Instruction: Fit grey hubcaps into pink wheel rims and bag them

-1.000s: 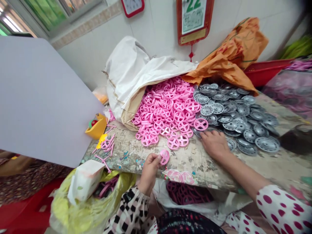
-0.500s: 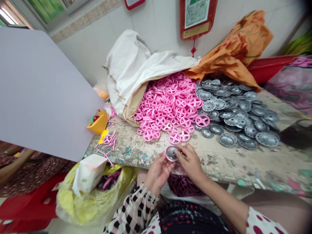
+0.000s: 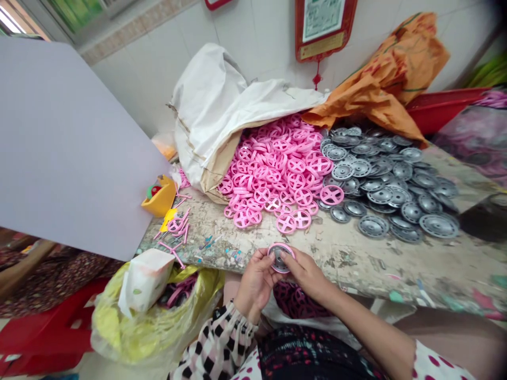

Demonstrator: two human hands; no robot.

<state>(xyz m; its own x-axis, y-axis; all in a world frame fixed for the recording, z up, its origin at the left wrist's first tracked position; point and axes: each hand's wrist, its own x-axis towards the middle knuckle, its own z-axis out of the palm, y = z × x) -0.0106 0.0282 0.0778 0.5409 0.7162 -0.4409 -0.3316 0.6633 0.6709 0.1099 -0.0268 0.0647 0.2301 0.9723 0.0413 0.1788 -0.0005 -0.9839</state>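
Observation:
Between my two hands, over the table's front edge, is a small toy wheel [image 3: 281,258]: a grey disc set in a pink ring, its grey face turned up toward me. My left hand [image 3: 255,282] grips it from the left, thumb on the disc. From the right, my right hand [image 3: 311,274] pinches it, thumb also on the grey face. Beyond them lies a heap of pink four-spoked rings [image 3: 277,174], spilling from a white sack [image 3: 214,105]. Right of it is a heap of grey discs [image 3: 390,184], and one pink ring [image 3: 331,195] rests against its near left side.
A worn, paint-flecked table [image 3: 340,253] carries both heaps. An orange sack [image 3: 380,89] lies behind the discs. Left are a yellow container [image 3: 160,198] and pink scraps [image 3: 180,227]. A yellow bag [image 3: 119,316] stands below. A pale panel [image 3: 71,142] partly hides another person's arm [image 3: 24,269].
My left thumb has come onto the disc's face, and both thumbs now press on it. The wheel has tilted slightly and sits a little lower. The view has shifted slightly.

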